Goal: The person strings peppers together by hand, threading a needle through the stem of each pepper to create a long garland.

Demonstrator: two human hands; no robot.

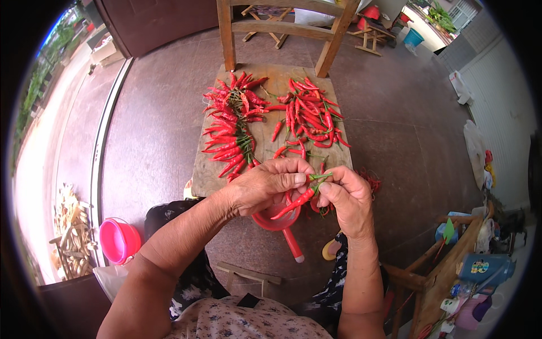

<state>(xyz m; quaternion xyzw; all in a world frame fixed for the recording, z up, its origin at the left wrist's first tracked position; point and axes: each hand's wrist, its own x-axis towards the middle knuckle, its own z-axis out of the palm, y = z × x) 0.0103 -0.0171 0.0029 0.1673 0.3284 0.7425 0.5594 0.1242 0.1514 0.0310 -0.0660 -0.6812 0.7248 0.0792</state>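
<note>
Above the front edge of a wooden chair's seat (214,178), my left hand (269,184) pinches a red chili pepper near its green stem (320,176) between thumb and fingers. My right hand (349,197) grips the stem end of another red chili (294,204), whose tip slants down to the left. The fingers of both hands almost meet at the stems. A curved bunch of chilies (226,146), stems inward, lies along the seat's left side. Loose chilies (313,112) are heaped on the right. Below my hands is a red plastic dipper (291,243), its bowl partly hidden.
A pink bucket (118,240) stands on the floor at left, near a pile of what look like corn cobs (72,245). More chilies (372,180) show beyond my right hand. A low wooden stool (247,273) is beneath me; a cluttered wooden frame (449,262) stands at right.
</note>
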